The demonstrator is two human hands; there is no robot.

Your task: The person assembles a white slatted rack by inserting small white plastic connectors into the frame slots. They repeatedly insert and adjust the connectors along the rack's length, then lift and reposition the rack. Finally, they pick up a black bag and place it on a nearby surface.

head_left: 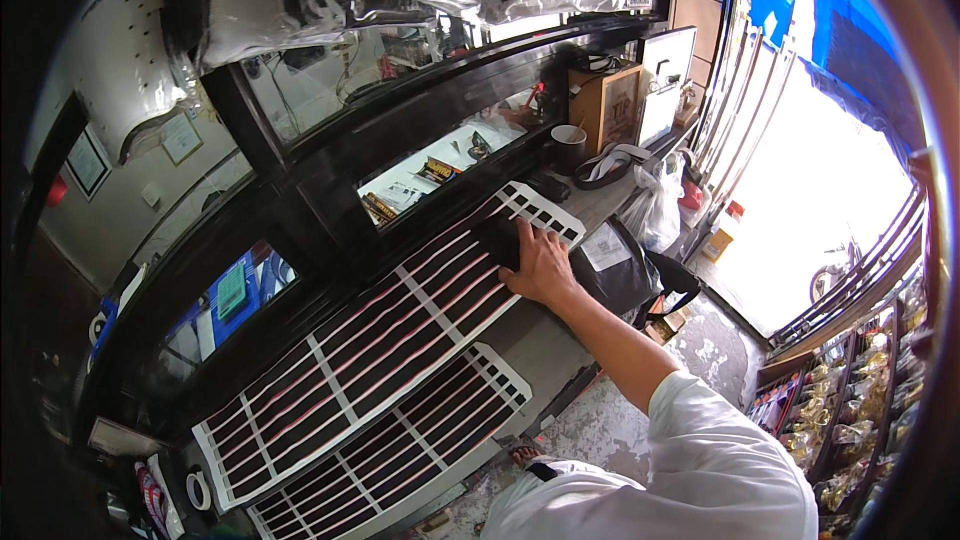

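My right hand (540, 265) reaches in from the lower right over a long striped sheet (350, 360), black bands split by thin white and reddish lines and pale crossbars. Thumb and fingers curve around a black rounded object (497, 238) resting on the sheet near its far right end; its kind is not clear. White squares with black centres edge that end. A second, similar striped sheet (410, 440) lies partly under the first, nearer to me. My left hand is out of view.
Behind the sheets runs a dark-framed glass partition (330, 200). A dark mug (568, 145), a wooden box (608, 105) and a plastic bag (655, 205) stand at the counter's far right. A black package (615, 265) lies beside my hand. A tape roll (198, 489) sits lower left.
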